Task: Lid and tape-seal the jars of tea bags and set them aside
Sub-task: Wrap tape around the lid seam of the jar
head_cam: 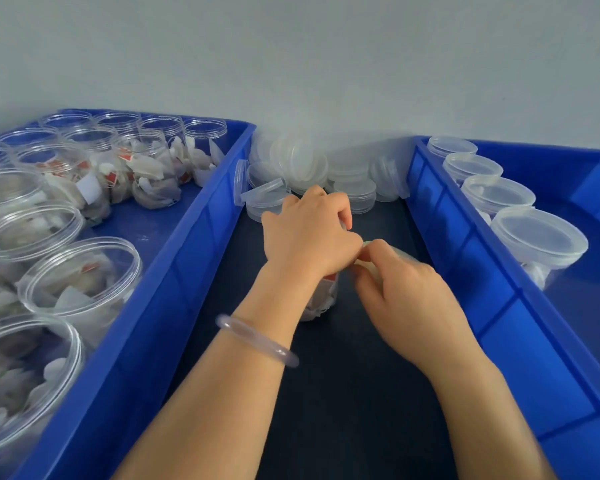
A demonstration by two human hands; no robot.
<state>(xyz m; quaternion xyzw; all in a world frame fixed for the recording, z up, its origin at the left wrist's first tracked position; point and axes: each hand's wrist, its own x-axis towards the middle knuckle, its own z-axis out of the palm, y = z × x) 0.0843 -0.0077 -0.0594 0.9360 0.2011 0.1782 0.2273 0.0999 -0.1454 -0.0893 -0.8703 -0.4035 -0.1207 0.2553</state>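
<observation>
A clear jar of tea bags (321,299) stands on the dark table between two blue crates, mostly hidden under my hands. My left hand (307,237) curls over its top from the left. My right hand (400,289) grips the translucent lid (400,252) at the jar's right rim, thumb and fingers pinching near my left thumb. No tape shows in this view. Whether the lid sits fully on the jar is hidden.
The left blue crate (187,237) holds several open jars of tea bags (80,275). The right blue crate (465,244) holds a row of lidded jars (537,237). A pile of loose translucent lids (302,164) lies at the back by the wall.
</observation>
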